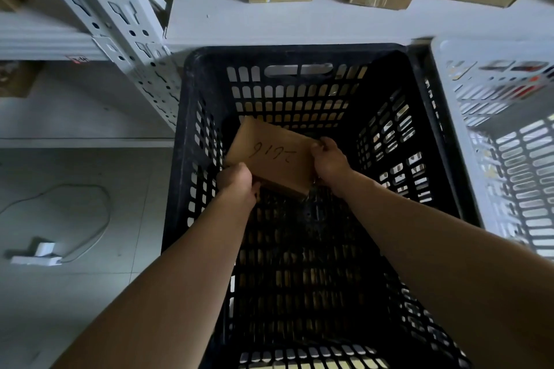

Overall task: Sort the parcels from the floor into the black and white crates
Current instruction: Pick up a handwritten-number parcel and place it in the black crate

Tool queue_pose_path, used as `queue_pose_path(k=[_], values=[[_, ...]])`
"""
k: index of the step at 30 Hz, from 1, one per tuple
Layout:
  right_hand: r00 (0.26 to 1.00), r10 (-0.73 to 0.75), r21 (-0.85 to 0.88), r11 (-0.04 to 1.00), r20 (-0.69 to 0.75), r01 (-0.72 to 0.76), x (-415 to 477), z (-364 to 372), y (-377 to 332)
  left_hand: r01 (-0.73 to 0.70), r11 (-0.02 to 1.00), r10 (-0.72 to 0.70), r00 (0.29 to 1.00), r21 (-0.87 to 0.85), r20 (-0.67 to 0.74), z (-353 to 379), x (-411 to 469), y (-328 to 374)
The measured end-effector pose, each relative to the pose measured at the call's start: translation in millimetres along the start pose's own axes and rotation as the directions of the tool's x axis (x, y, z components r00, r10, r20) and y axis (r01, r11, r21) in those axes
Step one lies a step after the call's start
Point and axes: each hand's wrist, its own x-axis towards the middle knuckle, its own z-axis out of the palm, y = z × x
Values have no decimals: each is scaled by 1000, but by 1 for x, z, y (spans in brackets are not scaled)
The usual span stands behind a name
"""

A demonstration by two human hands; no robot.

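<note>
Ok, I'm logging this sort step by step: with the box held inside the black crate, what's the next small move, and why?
Probably lower the box onto the floor of the black crate and let go. The left hand and right hand grip its opposite ends, it hangs tilted well below the rim, and the floor under it looks bare.

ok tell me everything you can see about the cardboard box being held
The cardboard parcel is a small, flat, plain brown box with dark handwritten digits on its top face, upside down to the camera. It is turned askew to the walls of the black crate, inside it toward the far-left corner. The left hand grips its near-left corner and the right hand grips its right end. Whether it touches the crate floor cannot be told.
</note>
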Motion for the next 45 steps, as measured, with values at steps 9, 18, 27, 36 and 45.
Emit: queue_pose_path(k=[9,18,27,36,45], values=[[992,117,-129,985,39,-111,-13,7,0,-71,986,75,997,152,-23,-1,-1,6],[915,268,149,935,302,-323,-27,14,7,164,953,-166,986,253,-13,-7,-13,8],[886,190,235,921,422,-310,-31,23,-4,-31,976,42,998,217,-46,-9,-12,13],[975,-15,81,997,220,-3,-59,-5,-42,-174,938,179,984,301,11,-6,-70,33],[931,-355,271,907,81,322,-140,-64,-121,-560,802,513,824,206,241,-8,-186,86]])
